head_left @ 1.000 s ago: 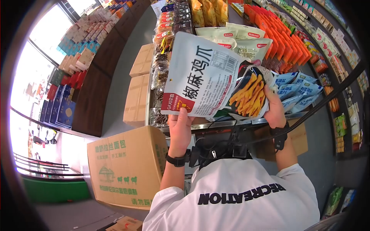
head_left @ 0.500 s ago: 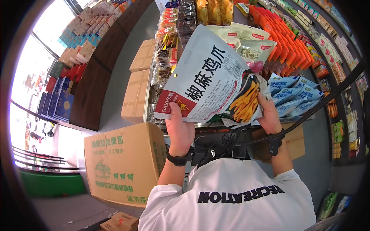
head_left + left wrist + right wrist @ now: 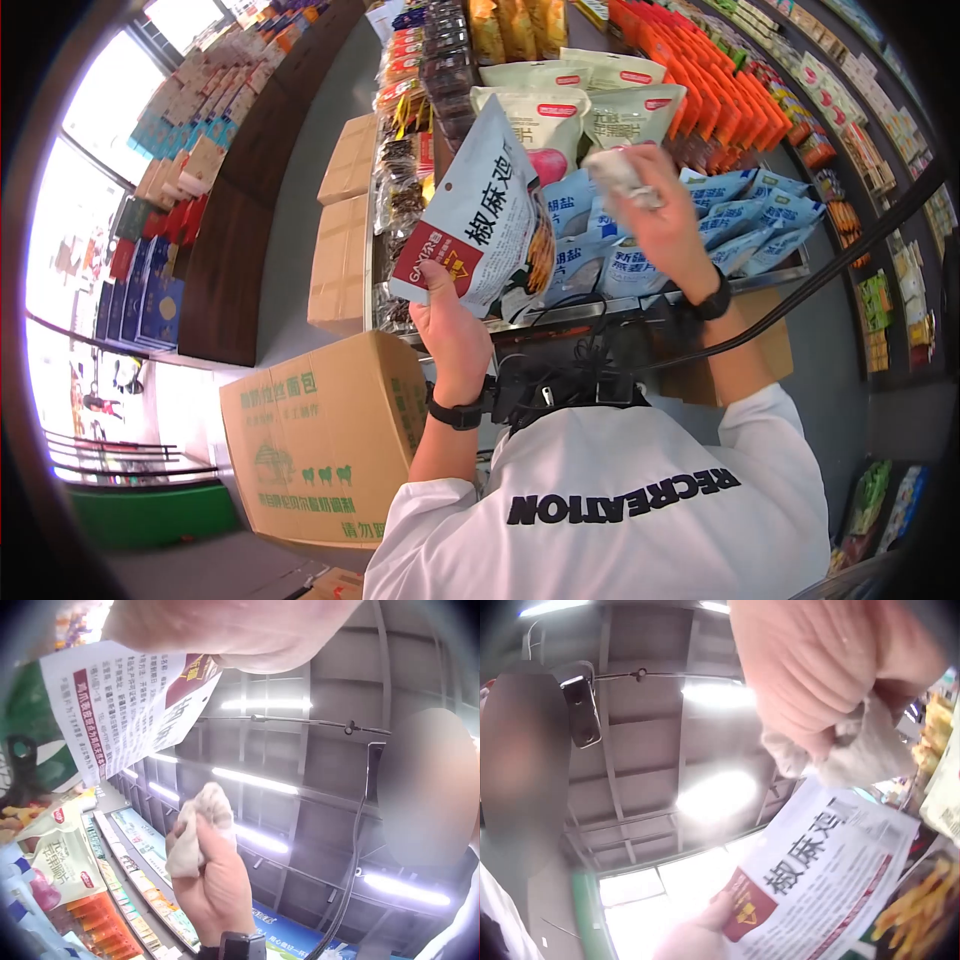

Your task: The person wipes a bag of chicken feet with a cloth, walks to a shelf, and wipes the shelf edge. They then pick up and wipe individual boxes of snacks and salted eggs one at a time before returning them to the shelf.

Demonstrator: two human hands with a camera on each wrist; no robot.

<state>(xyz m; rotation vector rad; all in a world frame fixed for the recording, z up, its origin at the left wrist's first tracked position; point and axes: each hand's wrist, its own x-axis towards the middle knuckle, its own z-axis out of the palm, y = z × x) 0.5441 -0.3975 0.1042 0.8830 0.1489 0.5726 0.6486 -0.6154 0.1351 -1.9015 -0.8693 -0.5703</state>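
In the head view my left hand (image 3: 452,338) grips a pouch of chicken feet (image 3: 485,215) by its red corner, thumb on the printed face. The pouch is grey-white with large black characters and a picture of the yellow food, and it tilts above the display. To its right, my right hand (image 3: 665,235) holds a crumpled whitish cloth (image 3: 622,178), blurred and apart from the pouch. The left wrist view shows the right hand's fingers curled round the cloth (image 3: 199,832). In the right wrist view the cloth (image 3: 862,754) overlaps the pouch's upper edge.
Blue snack bags (image 3: 735,222) and pale green bags (image 3: 625,115) fill the display just beyond my hands. Orange packets (image 3: 715,85) stand behind on the right. A large carton (image 3: 320,440) sits at my left, and a black cable (image 3: 800,290) crosses on the right.
My right hand has let go of the pouch and moved up and away with the cloth. The pouch, now in the left hand alone, has turned and looks narrower, uncovering more blue bags.
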